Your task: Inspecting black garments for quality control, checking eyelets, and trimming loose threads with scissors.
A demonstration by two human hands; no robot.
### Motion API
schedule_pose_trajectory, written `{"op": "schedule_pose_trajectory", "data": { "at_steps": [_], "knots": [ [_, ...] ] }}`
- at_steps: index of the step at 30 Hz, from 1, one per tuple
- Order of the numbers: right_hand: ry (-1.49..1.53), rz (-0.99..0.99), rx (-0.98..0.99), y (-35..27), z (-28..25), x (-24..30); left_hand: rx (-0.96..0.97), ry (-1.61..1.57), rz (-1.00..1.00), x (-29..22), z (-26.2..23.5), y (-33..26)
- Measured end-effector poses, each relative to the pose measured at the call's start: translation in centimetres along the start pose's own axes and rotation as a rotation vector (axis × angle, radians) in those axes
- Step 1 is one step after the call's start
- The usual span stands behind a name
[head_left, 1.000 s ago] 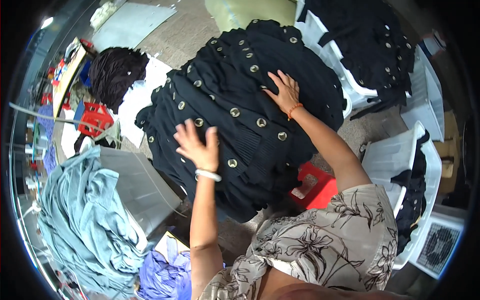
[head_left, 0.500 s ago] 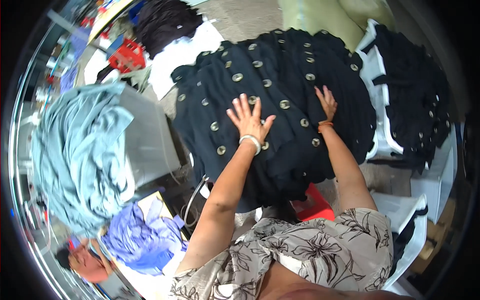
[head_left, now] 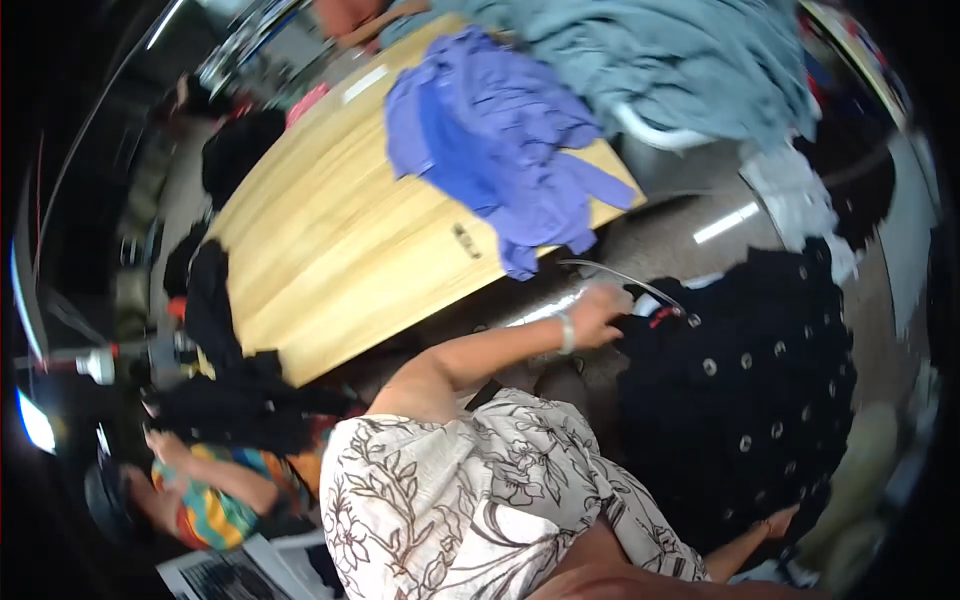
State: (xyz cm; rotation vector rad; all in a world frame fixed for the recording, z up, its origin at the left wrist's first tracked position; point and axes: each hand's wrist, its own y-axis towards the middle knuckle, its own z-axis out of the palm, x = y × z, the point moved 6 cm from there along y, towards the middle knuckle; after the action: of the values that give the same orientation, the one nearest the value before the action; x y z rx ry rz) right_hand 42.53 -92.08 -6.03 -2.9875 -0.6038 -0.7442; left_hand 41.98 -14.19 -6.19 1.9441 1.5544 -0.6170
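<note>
A large pile of black garments with metal eyelets (head_left: pixel 715 430) lies at the right. My left hand (head_left: pixel 597 315), with a pale bangle at the wrist, is at the pile's near left corner. Its fingers are curled and somewhat blurred, closed at the cloth's edge. Far down at the lower right, my right hand (head_left: pixel 780 522) rests against the same black pile. Only a small part of that hand shows, and its fingers are hard to make out.
A wooden table (head_left: pixel 340 250) holds a heap of purple garments (head_left: pixel 490 130). Grey-green cloth (head_left: pixel 670 70) fills a white-rimmed bin behind it. A thin pale hose (head_left: pixel 625 277) curves beside the black pile. At lower left, a person in a colourful shirt (head_left: pixel 225 495) handles dark cloth.
The view has swung left, bringing the table and a co-worker into sight. My left hand, earlier spread flat on top of the black pile, is now curled at its corner. My right hand is less visible.
</note>
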Motion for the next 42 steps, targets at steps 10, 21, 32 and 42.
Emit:
{"op": "schedule_pose_trajectory", "data": {
  "at_steps": [10, 21, 32, 42],
  "knots": [
    [0.435, -1.745, 0.608, -53.7, 7.6, 36.0, -0.659, 0.239, -0.98, 17.6, -16.1, -33.4],
    [0.091, -2.486, 1.467, -101.4, 7.4, 22.2, -0.923, 0.007, -1.051, 23.6, -21.2, -51.2],
    [0.403, -2.517, 1.411, -125.7, 6.1, 19.0, -1.144, 0.291, -1.139, 27.3, -31.9, -67.6],
    [0.518, -2.55, 1.174, -141.0, 7.1, 20.2, -1.452, 0.774, -1.473, 38.1, -41.9, -87.3]
  ]
}}
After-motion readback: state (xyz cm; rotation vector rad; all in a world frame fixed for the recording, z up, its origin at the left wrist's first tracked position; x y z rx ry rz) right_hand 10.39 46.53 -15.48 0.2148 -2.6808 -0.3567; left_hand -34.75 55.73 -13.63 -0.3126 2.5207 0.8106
